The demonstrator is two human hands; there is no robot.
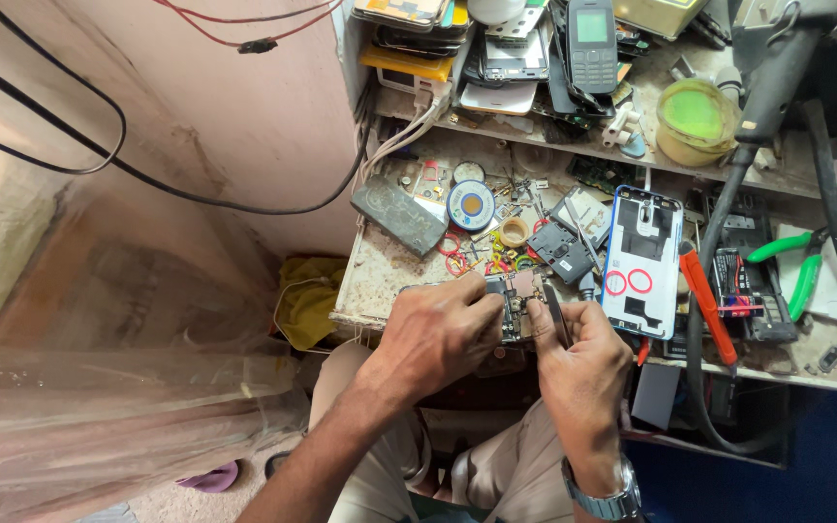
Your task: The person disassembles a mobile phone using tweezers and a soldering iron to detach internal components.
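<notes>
Both forearms come up from the lap, over beige trousers (pixel 525 475), and the hands meet at the near edge of the workbench (pixel 380 276). The left hand (pixel 438 334) is curled knuckles-up, its fingers closed on the left side of a small phone circuit board (pixel 515 295). The right hand (pixel 583 363), with a metal wristwatch (pixel 604 496) on its wrist, pinches dark tweezers (pixel 557 315) between thumb and fingers. The tweezers run up and slightly left, their tips at the board's right edge; whether they touch it cannot be told.

The board sits between the two grips, its long axis running away from the person, far end tilted slightly right.

Just right of the grip lies an opened blue phone body (pixel 641 261), long axis also pointing away. Further right lie an orange-handled tool (pixel 707 305) and green-handled pliers (pixel 796 261). Beyond the grip, a solder spool (pixel 471 204) lies among small parts, with a shelf of old phones (pixel 554 44) furthest off.
</notes>
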